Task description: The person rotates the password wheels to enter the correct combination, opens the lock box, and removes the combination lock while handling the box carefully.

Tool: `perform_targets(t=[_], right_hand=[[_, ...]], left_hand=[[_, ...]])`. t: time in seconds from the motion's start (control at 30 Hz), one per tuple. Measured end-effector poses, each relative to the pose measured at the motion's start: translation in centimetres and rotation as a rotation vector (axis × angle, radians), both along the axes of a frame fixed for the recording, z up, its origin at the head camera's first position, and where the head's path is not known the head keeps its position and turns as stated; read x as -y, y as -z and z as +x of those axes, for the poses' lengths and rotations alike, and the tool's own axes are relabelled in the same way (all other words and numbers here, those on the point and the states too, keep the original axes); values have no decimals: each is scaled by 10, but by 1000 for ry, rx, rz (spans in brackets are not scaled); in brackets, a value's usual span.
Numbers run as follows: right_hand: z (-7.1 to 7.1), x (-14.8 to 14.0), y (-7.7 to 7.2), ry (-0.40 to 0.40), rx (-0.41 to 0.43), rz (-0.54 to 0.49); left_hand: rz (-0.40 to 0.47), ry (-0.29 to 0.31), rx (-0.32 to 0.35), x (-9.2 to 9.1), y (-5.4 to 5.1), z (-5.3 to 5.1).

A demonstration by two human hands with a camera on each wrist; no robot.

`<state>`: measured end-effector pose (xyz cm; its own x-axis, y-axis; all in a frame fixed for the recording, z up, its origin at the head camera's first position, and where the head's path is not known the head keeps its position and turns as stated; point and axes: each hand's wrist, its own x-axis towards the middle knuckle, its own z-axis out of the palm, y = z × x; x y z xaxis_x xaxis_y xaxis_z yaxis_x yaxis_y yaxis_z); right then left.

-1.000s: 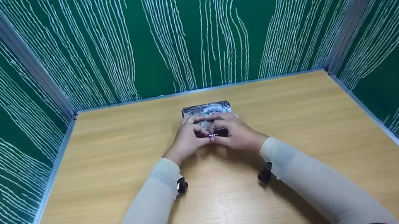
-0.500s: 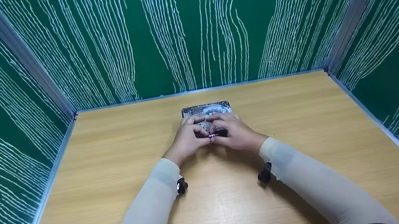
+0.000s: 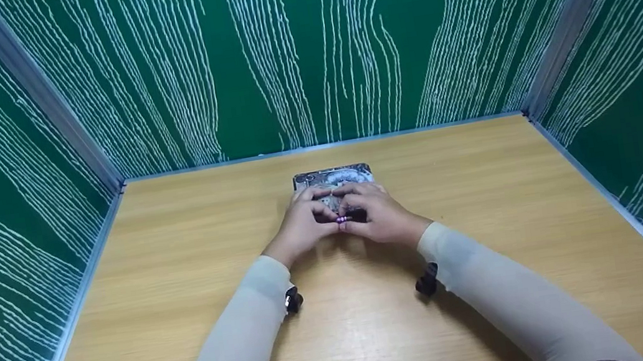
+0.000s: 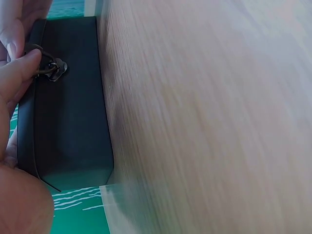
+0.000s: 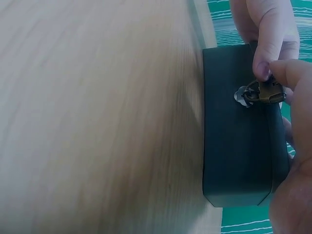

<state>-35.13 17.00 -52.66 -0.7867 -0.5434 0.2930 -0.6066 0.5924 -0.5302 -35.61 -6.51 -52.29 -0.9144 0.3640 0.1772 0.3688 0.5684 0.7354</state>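
A dark box (image 3: 332, 176) with a printed picture on its lid stands on the table. A small brass-coloured padlock (image 5: 271, 91) hangs from a metal hasp (image 5: 240, 96) on the box's front, its shackle through the loop. My left hand (image 3: 300, 224) and right hand (image 3: 386, 212) meet at the front. Both thumbs and fingertips pinch the padlock, while other fingers rest over the lid. In the left wrist view the padlock's body is mostly hidden behind the thumb (image 4: 22, 73). Small pinkish glints show between the fingertips in the head view.
The wooden table (image 3: 355, 327) extends around the box. Green walls (image 3: 334, 46) with white wavy lines enclose its back and sides. A small black device (image 3: 293, 300) sits at the left cuff, another device (image 3: 427, 279) at the right cuff.
Almost nothing differs. Both hands keep their place on the padlock, with only a very slight shift at the fingertips. The box has not moved.
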Motion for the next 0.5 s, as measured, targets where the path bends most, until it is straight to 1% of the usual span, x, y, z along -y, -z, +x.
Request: perform_targets(t=[0.27,0.5], right_hand=[[0,0,0,-3,-9,-8],[1,0,-1,-2,-7,-12]], left_hand=[[9,-1,12,0,1,-1],[13,1,-5,0,1,-1]])
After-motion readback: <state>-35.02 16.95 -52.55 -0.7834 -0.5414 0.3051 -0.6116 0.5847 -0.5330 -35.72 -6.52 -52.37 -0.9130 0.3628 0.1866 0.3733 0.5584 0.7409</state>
